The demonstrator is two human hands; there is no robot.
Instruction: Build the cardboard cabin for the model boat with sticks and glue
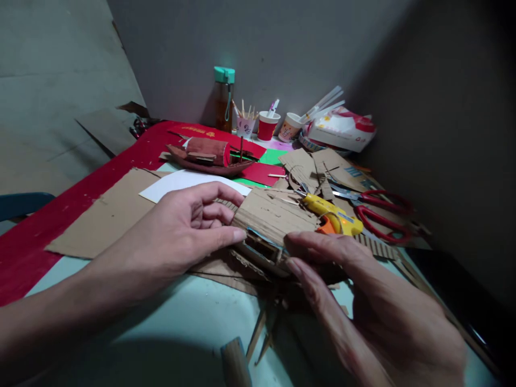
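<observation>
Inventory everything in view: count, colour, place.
Cardboard model: one, brown, centre
Boat: one, reddish brown, back
Bottle: one, teal lid, back
Cups: three, multicoloured, right of bottle
Packet: one, white, red, back right
Glue gun: one, yellow, right
Scissors: one, red handles, right
Cardboard pieces: several, brown, both sides
Paper: several, white, green, red, centre
Covering: one, red, left
Slab: one, black, far right
Table: one, turquoise, beneath
Left grip: one, on cardboard model
Right grip: one, on cardboard model

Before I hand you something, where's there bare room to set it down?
Pale green tabletop shows bare between the left hand and the brown strips, near the camera; so does the red covering, specks aside, left of the cardboard sheet. Crowded: the right, where the yellow glue gun, red-handled scissors and cardboard scraps bunch.
</observation>
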